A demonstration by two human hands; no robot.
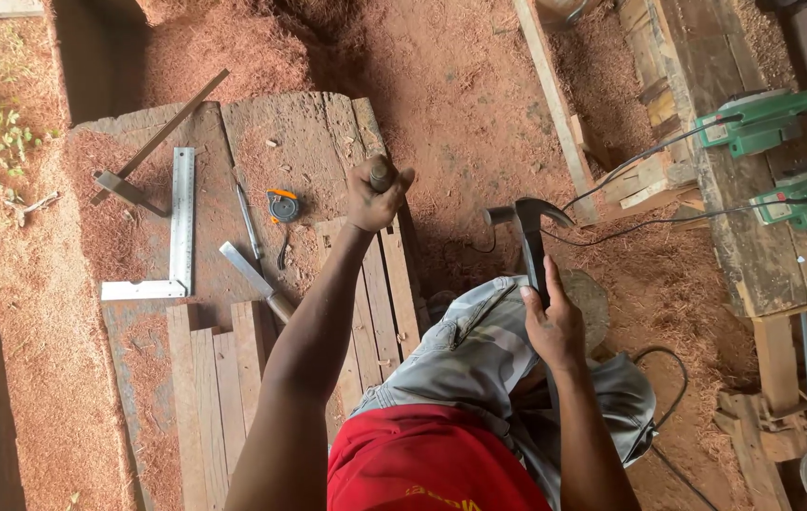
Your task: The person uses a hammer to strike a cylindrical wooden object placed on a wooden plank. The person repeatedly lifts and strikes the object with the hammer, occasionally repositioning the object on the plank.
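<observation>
steel and dark, the claw hammer [530, 238] stands raised above the person's knee, head up with the curved claw pointing to the right, its handle running down into the right hand [553, 326], whose fingers are wrapped closed around the lower handle. the left hand [377, 197] is out in front, fist closed around a small dark wooden handle [381, 175] that sticks up out of the top of the fist; what lies below the fist on that tool cannot be told. this fist hovers over the upper end of a row of narrow planks [380, 293] lying side by side on a worn wooden platform [299, 142] dusted with reddish sawdust.

left of the planks lie a chisel [257, 281] with a wooden handle, a thin metal tool [248, 220], and a small orange and black tape measure [282, 205]. further left a metal square [176, 237] rests flat, with a second, darker square [152, 151] angled just above it. a second group of short planks [219, 378] sits at the near left.

to the right, well apart from the hands, two green power tools [772, 151] sit on a rough timber bench [735, 218], their black cables [649, 222] trailing across the sawdust floor toward the person.
</observation>
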